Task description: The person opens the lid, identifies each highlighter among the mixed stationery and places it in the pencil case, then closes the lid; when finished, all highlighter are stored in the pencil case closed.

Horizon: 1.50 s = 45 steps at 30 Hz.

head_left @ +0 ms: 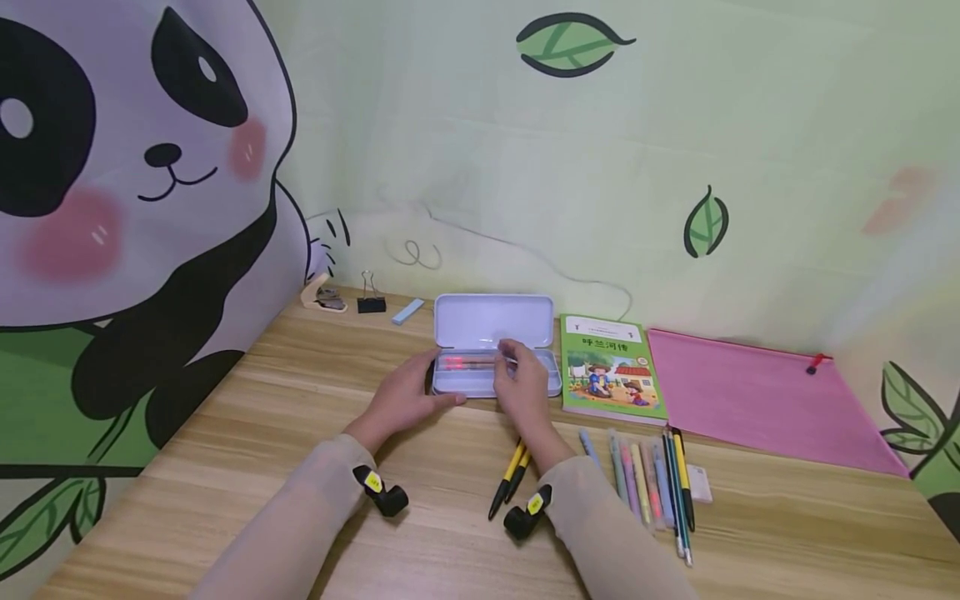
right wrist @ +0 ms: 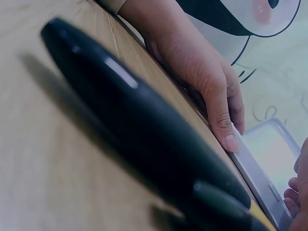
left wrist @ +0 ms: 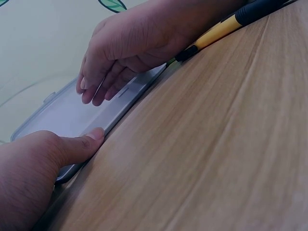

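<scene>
A pale lilac pencil case (head_left: 495, 321) lies with its lid raised against the wall side. My left hand (head_left: 408, 396) grips its left end, thumb (left wrist: 82, 147) along the front edge. Inside, a pink-tinted pen (head_left: 461, 363) lies lengthwise in the rear compartment. My right hand (head_left: 522, 387) reaches over the right part of the case, fingers (left wrist: 98, 91) bent loosely down into it and covering that end of the pen. No object shows between these fingers in the left wrist view. Two yellow-and-black pens (head_left: 510, 482) lie beside my right wrist.
A green book (head_left: 611, 367) and a pink zip pouch (head_left: 772, 404) lie right of the case. Several markers (head_left: 636, 479), pencils (head_left: 677, 496) and a white eraser (head_left: 699, 483) lie in front. A stapler (head_left: 324, 296), black binder clip (head_left: 371, 304) and blue stick (head_left: 408, 312) stand back left.
</scene>
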Motion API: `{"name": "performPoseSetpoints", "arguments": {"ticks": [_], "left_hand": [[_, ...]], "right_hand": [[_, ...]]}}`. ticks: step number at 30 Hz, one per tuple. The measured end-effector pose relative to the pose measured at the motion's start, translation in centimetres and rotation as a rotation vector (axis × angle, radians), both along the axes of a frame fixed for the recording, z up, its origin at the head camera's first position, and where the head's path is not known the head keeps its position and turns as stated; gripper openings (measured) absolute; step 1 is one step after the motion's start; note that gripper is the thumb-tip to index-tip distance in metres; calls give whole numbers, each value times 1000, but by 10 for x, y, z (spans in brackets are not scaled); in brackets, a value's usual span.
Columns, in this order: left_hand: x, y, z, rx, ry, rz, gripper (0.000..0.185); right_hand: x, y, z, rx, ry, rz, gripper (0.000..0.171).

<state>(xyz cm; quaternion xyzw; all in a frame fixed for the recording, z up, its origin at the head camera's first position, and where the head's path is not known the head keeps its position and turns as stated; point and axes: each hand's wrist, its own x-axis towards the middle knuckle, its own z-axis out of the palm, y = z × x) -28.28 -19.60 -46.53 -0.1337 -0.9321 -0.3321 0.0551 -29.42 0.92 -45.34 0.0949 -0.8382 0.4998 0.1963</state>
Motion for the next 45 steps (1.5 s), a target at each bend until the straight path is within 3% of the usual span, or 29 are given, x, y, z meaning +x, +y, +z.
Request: {"name": "performPoseSetpoints", "arguments": {"ticks": [9, 14, 23, 31, 40, 45], "left_hand": [[1, 3, 0, 19, -10, -5, 96], [-1, 1, -2, 3, -12, 0, 97], [-6, -4, -2, 12, 10, -4, 98], [-5, -5, -1, 1, -2, 6, 98], [-4, 0, -3, -10, -15, -4, 99], [-4, 0, -4, -21, -12, 3, 99]], "right_hand": [[2, 3, -3, -13, 32, 14, 29], [13, 3, 2, -40, 119, 40, 27], [54, 9, 11, -51, 221, 138, 24], [100, 42, 8, -37, 118, 169, 23], [126, 102, 4, 187, 326, 286, 37], [131, 139, 5, 346, 380, 261, 37]]}}
